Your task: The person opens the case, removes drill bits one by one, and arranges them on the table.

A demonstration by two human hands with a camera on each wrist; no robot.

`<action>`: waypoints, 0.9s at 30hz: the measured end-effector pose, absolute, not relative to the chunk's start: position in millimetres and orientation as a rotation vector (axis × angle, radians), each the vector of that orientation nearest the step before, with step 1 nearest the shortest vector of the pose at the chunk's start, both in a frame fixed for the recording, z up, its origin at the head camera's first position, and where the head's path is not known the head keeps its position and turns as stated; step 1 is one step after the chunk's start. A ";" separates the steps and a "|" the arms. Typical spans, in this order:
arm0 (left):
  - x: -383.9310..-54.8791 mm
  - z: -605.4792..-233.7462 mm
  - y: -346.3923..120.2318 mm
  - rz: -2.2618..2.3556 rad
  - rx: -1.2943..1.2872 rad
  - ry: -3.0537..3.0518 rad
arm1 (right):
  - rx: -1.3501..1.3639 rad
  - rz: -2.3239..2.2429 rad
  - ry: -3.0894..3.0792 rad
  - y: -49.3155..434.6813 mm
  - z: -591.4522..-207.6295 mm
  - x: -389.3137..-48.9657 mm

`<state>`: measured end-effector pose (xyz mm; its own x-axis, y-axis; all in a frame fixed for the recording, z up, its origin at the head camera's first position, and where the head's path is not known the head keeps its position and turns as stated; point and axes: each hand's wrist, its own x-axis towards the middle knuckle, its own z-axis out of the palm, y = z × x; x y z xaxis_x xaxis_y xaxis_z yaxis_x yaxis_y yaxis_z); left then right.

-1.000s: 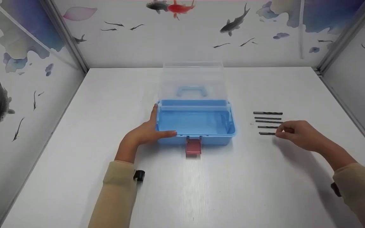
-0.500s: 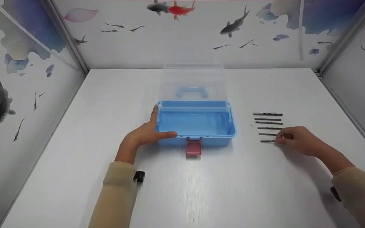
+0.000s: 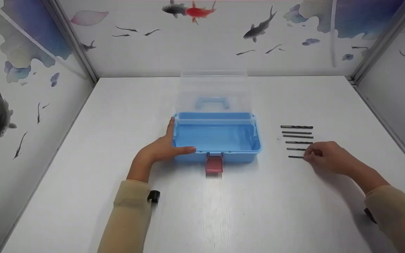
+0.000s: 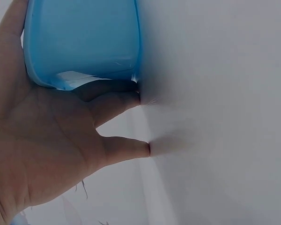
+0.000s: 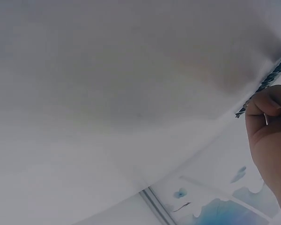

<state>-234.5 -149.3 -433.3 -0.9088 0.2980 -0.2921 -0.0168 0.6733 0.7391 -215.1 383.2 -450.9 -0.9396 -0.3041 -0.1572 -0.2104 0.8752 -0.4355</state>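
A light blue plastic toolbox [image 3: 213,137] stands with its clear lid [image 3: 213,84] raised behind it and its red latch [image 3: 214,164] hanging at the front. My left hand [image 3: 156,147] rests against its left side, fingers straight along the wall, thumb laid over the front rim. The left wrist view shows the palm by the toolbox wall [image 4: 84,37]. On the right, my right hand [image 3: 329,158] pinches the right end of the nearest drill bit [image 3: 295,156] between thumb and forefinger, low at the table. The right wrist view shows a fluted bit [image 5: 262,86] beside the fingers.
Several dark drill bits, the thickest [image 3: 296,127] farthest back, lie in a row right of the toolbox. A tiny pale scrap [image 3: 278,138] lies left of them. Fish-patterned panels [image 3: 220,42] enclose the white table [image 3: 188,211] at back and sides.
My right hand has moved slightly toward the front edge of the table, and a further drill bit now shows at the near end of the row. My left hand and the toolbox stay put.
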 end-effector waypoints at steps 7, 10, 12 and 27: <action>-236.2 -435.2 -149.6 1.118 0.256 2.500 | -0.377 -0.592 2.834 380.5 -450.6 -215.8; -235.6 -434.8 -150.8 1.115 0.246 2.495 | -0.381 -0.584 2.832 379.4 -451.1 -215.5; -235.0 -434.5 -151.4 1.107 0.234 2.495 | -0.383 -0.576 2.831 378.9 -451.4 -215.6; -234.9 -435.3 -149.9 1.108 0.238 2.500 | -0.404 -0.533 2.859 385.1 -450.8 -219.1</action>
<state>-234.9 -149.9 -435.3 -0.9078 0.3078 -0.2849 -0.0045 0.6721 0.7405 -219.1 385.1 -450.8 -0.9414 -0.3022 -0.1495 -0.2280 0.8973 -0.3781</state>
